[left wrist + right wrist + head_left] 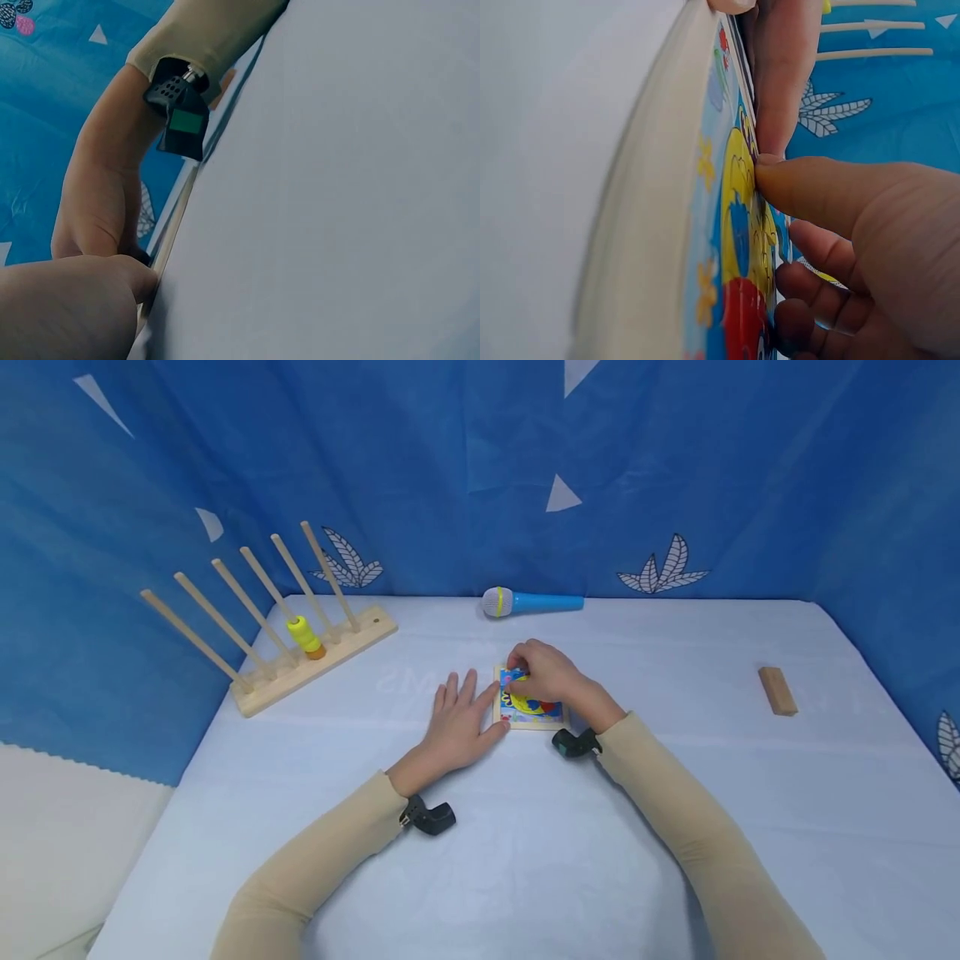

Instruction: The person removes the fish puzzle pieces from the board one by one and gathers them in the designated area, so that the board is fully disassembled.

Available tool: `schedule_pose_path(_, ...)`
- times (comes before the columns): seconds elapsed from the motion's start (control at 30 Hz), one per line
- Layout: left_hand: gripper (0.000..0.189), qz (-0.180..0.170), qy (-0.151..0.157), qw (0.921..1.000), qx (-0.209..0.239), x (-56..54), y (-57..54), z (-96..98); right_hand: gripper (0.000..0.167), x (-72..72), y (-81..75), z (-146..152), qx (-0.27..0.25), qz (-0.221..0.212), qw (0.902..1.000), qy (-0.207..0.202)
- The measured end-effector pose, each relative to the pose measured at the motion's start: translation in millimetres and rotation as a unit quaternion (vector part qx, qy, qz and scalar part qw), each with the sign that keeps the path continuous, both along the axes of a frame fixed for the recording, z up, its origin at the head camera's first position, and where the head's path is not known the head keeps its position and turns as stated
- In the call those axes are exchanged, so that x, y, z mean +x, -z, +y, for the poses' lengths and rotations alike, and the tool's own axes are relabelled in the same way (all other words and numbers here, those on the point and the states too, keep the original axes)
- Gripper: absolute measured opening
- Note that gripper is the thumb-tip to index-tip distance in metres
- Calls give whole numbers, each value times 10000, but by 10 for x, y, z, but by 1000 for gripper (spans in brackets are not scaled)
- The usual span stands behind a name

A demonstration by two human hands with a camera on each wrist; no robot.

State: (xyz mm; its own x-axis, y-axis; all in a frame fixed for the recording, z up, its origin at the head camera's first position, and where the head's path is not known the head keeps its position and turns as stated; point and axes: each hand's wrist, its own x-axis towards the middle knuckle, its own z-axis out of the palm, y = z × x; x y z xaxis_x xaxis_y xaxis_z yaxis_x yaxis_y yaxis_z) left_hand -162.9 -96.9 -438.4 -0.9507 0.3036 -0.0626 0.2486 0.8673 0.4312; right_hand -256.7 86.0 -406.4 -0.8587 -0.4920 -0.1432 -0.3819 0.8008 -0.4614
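Note:
A small wooden-framed jigsaw puzzle [531,724] with a yellow, red and blue picture lies flat on the table. My right hand [551,675] is over its upper part, thumb and curled fingers pinching a puzzle piece [781,234] with blue and yellow print at the board. Much of that piece is hidden by the fingers. Against the left side of the frame rests my left hand [459,727], palm down with fingers spread and straight, index finger and thumb at the frame edge. In the left wrist view the board [177,217] appears only as a thin edge.
At the back left stands a wooden rack [322,670] of upright pegs, one carrying yellow and orange beads [303,635]. A blue toy microphone [543,602] lies near the curtain behind the puzzle. Over to the right is a wooden block [777,691].

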Motion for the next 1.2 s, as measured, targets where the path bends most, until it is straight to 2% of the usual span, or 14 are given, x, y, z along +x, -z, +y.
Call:
schedule_pose_path(0.43,69,-84,26,9999,-77,-5,-3,42,45,17,15,50,-32,54,9999,-126)
schedule_pose_path(0.7,69,-50,-15,10000,-80,-18,-20,29,40,26,-41,29,-295,135,9994,-97)
schedule_pose_path(0.97,68,-12,-6,10000,-15,-21,-28,22,26,38,-52,28,-730,-24,9973,21)
schedule_pose_path(1.2,69,-43,-12,10000,-23,-10,-34,11,22,27,-47,35,-791,-80,9968,-60)
